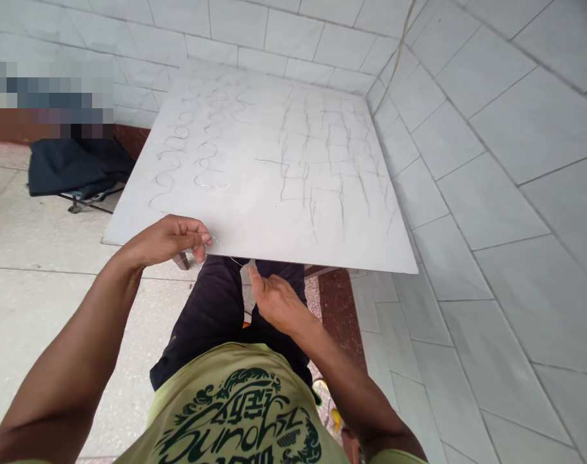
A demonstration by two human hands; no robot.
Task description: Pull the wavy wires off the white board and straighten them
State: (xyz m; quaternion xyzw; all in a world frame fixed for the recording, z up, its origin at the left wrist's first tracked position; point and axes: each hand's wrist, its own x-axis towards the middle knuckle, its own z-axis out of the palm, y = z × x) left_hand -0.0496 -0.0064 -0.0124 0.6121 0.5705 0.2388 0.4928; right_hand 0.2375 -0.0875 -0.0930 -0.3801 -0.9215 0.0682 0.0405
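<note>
A thin, pale strand of wire [234, 258] runs between my two hands at the near edge of the white board. My left hand [180, 237] is closed, pinching the wire between thumb and fingers just over the board's edge. Lower and to the right, my right hand [279, 301] holds the other stretch at its thumb and fingertip, its remaining fingers curled. On the left half of the white board [259, 219] are rows of thin wavy, looped strands [207, 154]. Crossing dark lines [329, 154] form a rough grid on the right half; whether they are drawn or laid there I cannot tell.
Tiled walls [471, 161] rise close behind the board and along its right side. A thin cable [399, 55] hangs in the corner. Dark cloth [75, 169] lies over a low folding frame at the left. My legs [209, 303] are under the near edge.
</note>
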